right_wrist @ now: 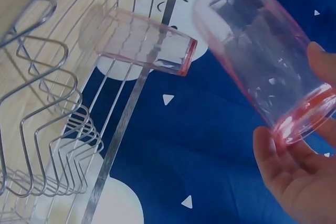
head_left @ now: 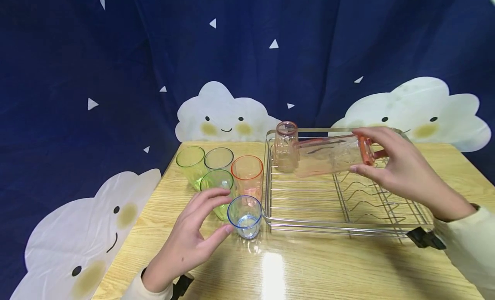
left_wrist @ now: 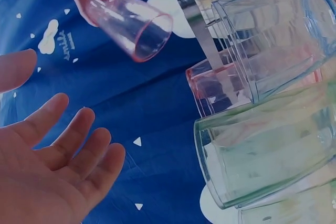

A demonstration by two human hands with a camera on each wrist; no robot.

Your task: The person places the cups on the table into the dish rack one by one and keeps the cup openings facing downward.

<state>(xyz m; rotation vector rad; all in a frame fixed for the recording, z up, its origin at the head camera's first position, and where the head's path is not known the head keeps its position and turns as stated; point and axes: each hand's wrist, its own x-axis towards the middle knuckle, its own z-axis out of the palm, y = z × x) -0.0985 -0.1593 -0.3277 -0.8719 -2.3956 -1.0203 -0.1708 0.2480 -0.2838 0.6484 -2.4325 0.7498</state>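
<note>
My right hand [head_left: 402, 162] grips a tall clear pink glass [head_left: 328, 156] by its thick base, above the wire dish rack [head_left: 301, 225]. The glass lies sideways in the air with its mouth toward the left. In the right wrist view the thumb and fingers close round the red-tinted base [right_wrist: 304, 116]. Upside down in the rack's back left corner stands another pink glass [head_left: 286, 149]. My left hand [head_left: 193, 231] has its fingers spread and relaxed, holding nothing, beside a short blue-rimmed glass [head_left: 247, 220] and a green glass [head_left: 220, 179].
Left of the rack, upright on the wooden table [head_left: 309, 265], are a red-rimmed glass [head_left: 247, 169], a yellow-green glass [head_left: 190, 160] and a dark-rimmed glass [head_left: 219, 156]. A blue curtain [head_left: 239, 55] with cloud shapes hangs behind. Wavy wire dividers [right_wrist: 52, 108] line the rack's right part.
</note>
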